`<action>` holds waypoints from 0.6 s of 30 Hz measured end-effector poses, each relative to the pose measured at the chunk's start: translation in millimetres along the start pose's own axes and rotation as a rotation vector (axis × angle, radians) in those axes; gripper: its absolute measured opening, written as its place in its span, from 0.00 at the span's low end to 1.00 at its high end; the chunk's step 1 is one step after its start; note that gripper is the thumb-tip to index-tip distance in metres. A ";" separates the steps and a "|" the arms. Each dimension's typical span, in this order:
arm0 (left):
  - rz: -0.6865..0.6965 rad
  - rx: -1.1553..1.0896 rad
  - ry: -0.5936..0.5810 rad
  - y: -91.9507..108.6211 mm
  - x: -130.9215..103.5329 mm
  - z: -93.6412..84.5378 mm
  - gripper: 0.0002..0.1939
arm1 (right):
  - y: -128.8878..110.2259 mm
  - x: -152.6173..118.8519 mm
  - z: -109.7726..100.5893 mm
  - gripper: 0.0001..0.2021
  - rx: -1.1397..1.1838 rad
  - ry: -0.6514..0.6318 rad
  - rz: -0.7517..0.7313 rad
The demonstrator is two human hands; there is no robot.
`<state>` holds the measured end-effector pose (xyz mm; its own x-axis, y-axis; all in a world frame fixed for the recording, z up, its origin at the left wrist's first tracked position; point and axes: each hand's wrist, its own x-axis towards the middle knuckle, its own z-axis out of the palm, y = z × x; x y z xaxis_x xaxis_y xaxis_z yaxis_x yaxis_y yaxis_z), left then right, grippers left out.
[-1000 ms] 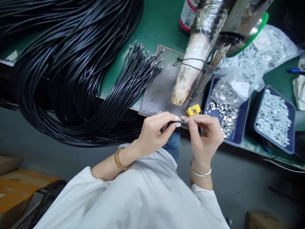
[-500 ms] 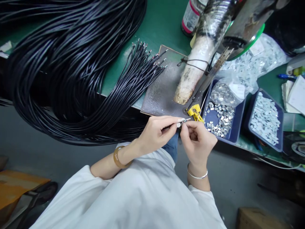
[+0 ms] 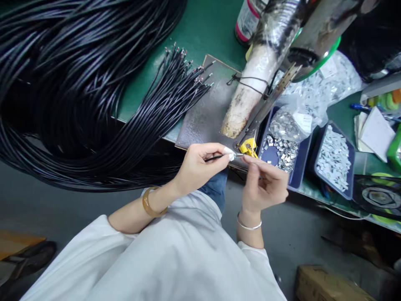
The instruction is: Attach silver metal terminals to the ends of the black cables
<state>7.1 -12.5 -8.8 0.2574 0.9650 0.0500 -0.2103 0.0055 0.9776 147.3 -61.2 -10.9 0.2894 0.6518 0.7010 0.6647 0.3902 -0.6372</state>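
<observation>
Between the thumb and fingers of my left hand (image 3: 200, 167) a thin black cable (image 3: 213, 158) is pinched, its silvery end (image 3: 239, 155) pointing right. White wrapping covers a fingertip or thumb tip of that hand. My right hand (image 3: 266, 182) is just right of the cable's end, forefinger stretched toward it and thumb apart from the fingertip. Whether the forefinger touches the tip I cannot tell. A yellow tool part (image 3: 248, 147) lies just beyond my hands. To the left spreads a large bundle of black cables (image 3: 150, 121) with stripped ends.
A dark board (image 3: 200, 121) lies on the green table (image 3: 206, 29). Over it leans a plastic-wrapped shaft (image 3: 247, 92) beside a metal bar (image 3: 272, 98). Blue trays hold small metal pieces (image 3: 286, 154) and pale pieces (image 3: 334, 156). A jar (image 3: 247, 21) stands behind.
My right hand has drawn slightly right and its fingers have loosened from the cable's end. My left hand still grips the cable. The whole view has shifted a little.
</observation>
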 end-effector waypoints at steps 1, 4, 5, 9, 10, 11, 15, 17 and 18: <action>-0.025 -0.028 -0.001 0.1 1.5 0.4 0.04 | 0.9 -1.8 1.1 0.11 -0.052 -0.041 -0.043; -0.052 -0.041 0.008 -0.2 5.0 1.1 0.04 | 4.0 -4.3 4.4 0.12 -0.119 -0.094 -0.129; -0.056 -0.033 0.012 -0.5 5.9 1.3 0.04 | 5.2 -4.2 5.6 0.12 -0.116 -0.094 -0.127; -0.054 0.001 0.030 -0.5 8.5 2.5 0.04 | 8.6 -0.9 9.6 0.11 -0.084 -0.091 -0.090; -0.048 0.009 0.032 -0.1 9.0 2.8 0.04 | 8.9 0.1 10.2 0.11 -0.078 -0.086 -0.088; -0.039 0.019 0.033 0.3 9.4 3.0 0.04 | 8.8 1.2 10.5 0.11 -0.072 -0.079 -0.087; 0.007 0.082 0.033 1.5 9.3 2.1 0.04 | 6.8 3.2 8.9 0.11 -0.076 -0.071 -0.085; 0.019 0.088 0.023 1.2 8.2 1.0 0.04 | 6.2 2.0 7.0 0.10 -0.090 -0.079 -0.090; 0.020 0.075 0.013 0.9 7.6 0.5 0.04 | 6.3 0.9 6.1 0.10 -0.091 -0.083 -0.093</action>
<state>9.3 -5.3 -7.4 0.2419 0.9679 0.0677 -0.1439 -0.0332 0.9890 147.5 -54.2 -16.2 0.1682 0.6683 0.7246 0.7471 0.3931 -0.5360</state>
